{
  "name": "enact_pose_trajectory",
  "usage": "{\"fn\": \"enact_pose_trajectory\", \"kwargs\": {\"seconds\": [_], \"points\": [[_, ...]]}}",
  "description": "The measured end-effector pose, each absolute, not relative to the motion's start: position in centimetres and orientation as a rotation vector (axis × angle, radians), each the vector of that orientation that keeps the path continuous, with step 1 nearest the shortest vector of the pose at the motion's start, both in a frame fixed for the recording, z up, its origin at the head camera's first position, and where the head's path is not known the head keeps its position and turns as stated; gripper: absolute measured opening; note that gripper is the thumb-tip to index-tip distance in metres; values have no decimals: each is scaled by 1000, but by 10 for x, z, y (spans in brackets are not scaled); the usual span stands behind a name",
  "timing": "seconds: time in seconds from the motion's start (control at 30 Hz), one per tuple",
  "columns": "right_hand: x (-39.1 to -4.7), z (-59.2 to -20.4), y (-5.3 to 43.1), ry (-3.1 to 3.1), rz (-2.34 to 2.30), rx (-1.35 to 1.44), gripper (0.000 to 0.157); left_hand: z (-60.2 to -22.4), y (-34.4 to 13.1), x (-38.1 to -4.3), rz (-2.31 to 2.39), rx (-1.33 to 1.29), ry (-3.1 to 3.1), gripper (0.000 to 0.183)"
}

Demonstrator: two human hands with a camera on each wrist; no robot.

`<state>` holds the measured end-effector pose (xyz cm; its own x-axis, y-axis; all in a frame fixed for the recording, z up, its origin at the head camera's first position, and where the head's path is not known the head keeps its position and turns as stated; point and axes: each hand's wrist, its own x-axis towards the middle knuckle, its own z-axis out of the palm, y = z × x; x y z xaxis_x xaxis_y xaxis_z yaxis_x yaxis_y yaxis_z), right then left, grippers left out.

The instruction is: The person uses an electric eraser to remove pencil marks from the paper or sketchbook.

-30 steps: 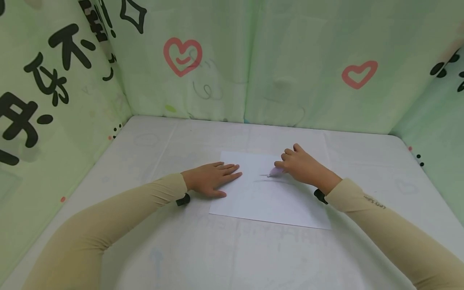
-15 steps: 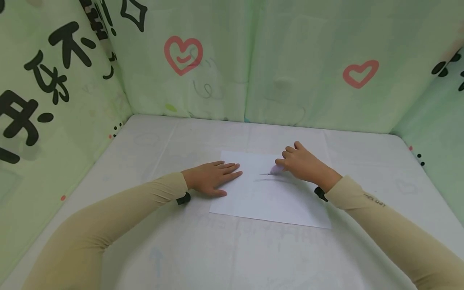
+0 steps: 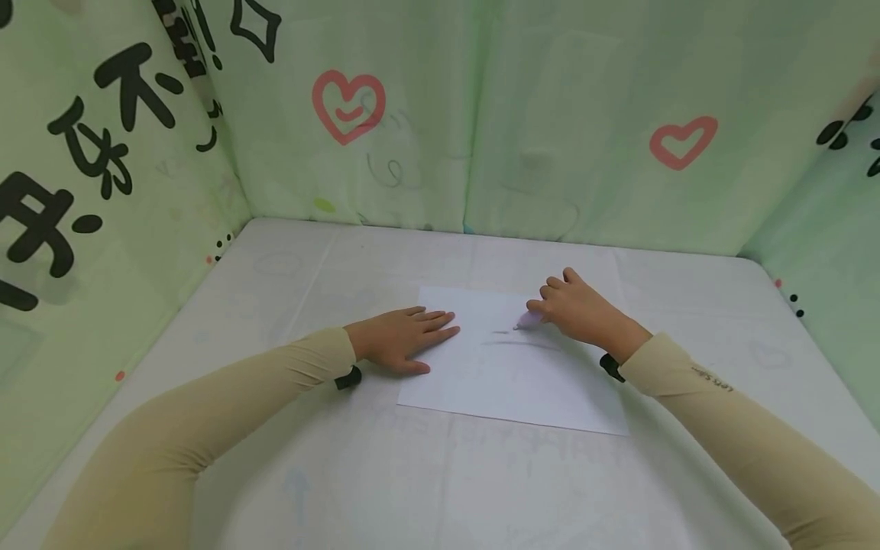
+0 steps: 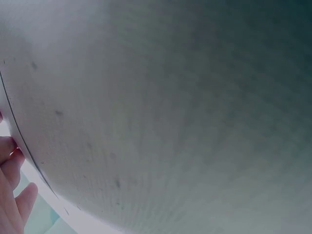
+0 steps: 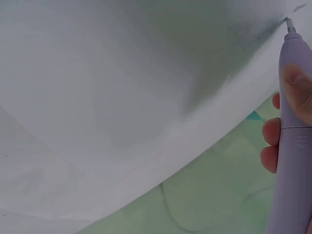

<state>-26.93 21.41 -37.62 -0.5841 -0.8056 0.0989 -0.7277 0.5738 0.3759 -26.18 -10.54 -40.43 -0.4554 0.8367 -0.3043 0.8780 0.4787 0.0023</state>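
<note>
My right hand [image 3: 583,312] holds a lilac, pen-shaped electric eraser [image 3: 528,319] over a white sheet of paper [image 3: 474,382]. In the right wrist view the thumb presses along the tapered front of the electric eraser [image 5: 295,165], and fingertips show around its far side. Its narrow tip meets the paper beside a dark smudge. Short grey lines [image 3: 519,342] lie on the sheet just left of and below the tip. My left hand [image 3: 406,340] rests flat with fingers spread over the sheet's left edge. Only a few of its fingers [image 4: 12,170] show in the left wrist view.
The sheet lies on a table with a white cover [image 3: 344,473], faintly printed. Green printed curtains [image 3: 550,114] with hearts and black characters enclose the back and both sides. A dark strap [image 3: 612,367] shows at the right wrist.
My right hand and the electric eraser have shifted slightly to the right and away, leaving the tip off the end of the upper grey line. My left hand has stayed in place.
</note>
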Motion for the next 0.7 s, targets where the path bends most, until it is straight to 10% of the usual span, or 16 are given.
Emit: {"fn": "enact_pose_trajectory", "kwargs": {"seconds": [0.7], "points": [[-268, -376, 211, -2542, -415, 1296, 23, -405, -105, -261, -202, 1463, 2469, 73]]}}
